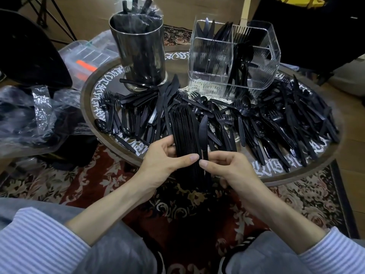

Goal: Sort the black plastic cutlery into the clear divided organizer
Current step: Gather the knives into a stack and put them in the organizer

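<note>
Black plastic cutlery (276, 123) is heaped across a round tabletop (308, 175), with forks, spoons and knives spread from its left edge to its right edge. At the near edge, a thick stack of knives (185, 131) is gripped by the left hand (166, 161), its fingers curled round the handles and the thumb laid across them. A single knife (203, 133) is pinched at its handle by the right hand (227, 167), just beside the stack. A clear divided organizer (235, 58) is seen near the far edge, with knives and spoons stood upright in separate compartments. A metal canister (138, 50) holding bagged cutlery is placed to its left.
</note>
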